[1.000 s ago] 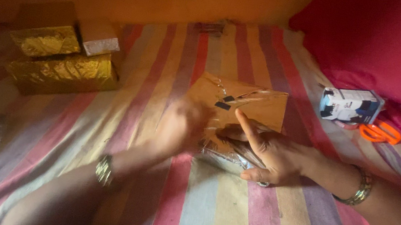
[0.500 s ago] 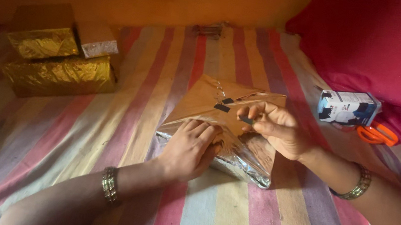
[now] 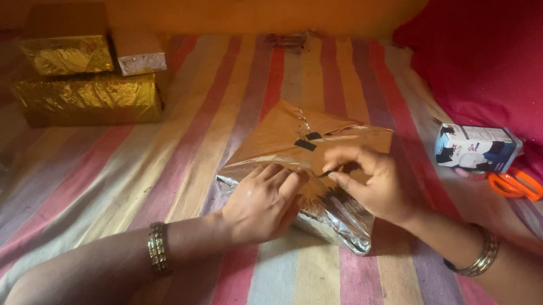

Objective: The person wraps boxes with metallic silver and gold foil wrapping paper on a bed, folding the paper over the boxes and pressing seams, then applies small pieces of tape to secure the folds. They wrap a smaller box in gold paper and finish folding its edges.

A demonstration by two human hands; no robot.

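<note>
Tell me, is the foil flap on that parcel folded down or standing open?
Folded down: the flap lies flat on the parcel, left hand pressing it.

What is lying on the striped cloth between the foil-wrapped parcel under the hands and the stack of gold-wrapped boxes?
Nothing: in the head view only bare striped cloth lies between the foil-wrapped parcel and the gold-wrapped boxes.

- Your parcel [image 3: 297, 168] sits mid-bed [image 3: 147, 180], with both hands on its near side: left hand [image 3: 265, 201], right hand [image 3: 369, 181].
- Stacked boxes [image 3: 88, 76] are far left, well apart.
- Carton [image 3: 477, 147] is to your right, scissors [image 3: 515, 183] just beside it.
</note>
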